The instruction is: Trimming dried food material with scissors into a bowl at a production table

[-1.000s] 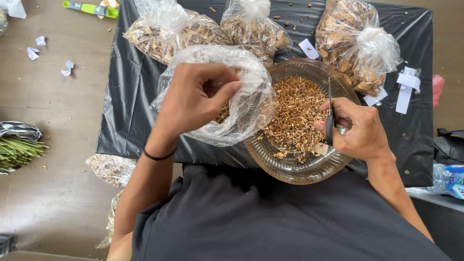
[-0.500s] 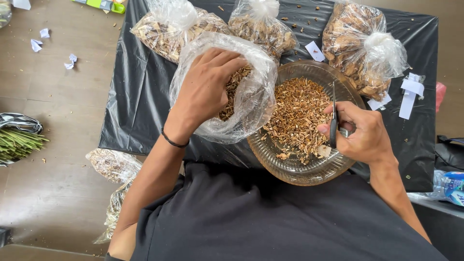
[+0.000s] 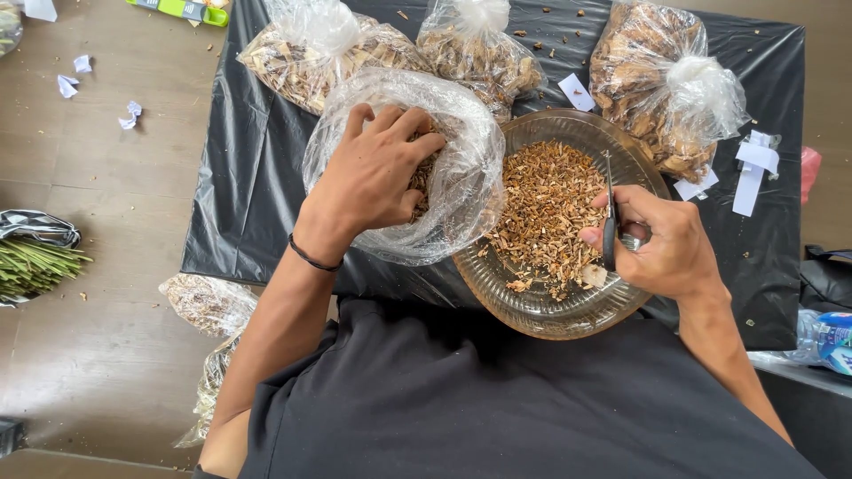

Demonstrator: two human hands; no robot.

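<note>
My left hand [image 3: 377, 173] reaches into an open clear plastic bag [image 3: 453, 191] of dried brown pieces, fingers curled over the contents. To its right sits a clear glass bowl [image 3: 541, 302] heaped with small chopped brown bits. My right hand [image 3: 666, 244] rests over the bowl's right rim and grips black scissors [image 3: 610, 217], blades pointing away from me over the chopped bits. Both bag and bowl lie on a black plastic sheet [image 3: 240, 195] covering the table.
Three tied clear bags of dried pieces stand at the back: left [image 3: 311, 49], middle [image 3: 479, 44], right [image 3: 666, 80]. White paper slips [image 3: 754, 168] lie at the right. On the floor: more bags [image 3: 209, 306], green stalks [image 3: 31, 266], paper scraps [image 3: 80, 75]. A bottle [image 3: 830, 341] lies right.
My left hand has pushed deeper into the open bag and the fingers have closed over the dried pieces. The right hand with the scissors has stayed over the bowl.
</note>
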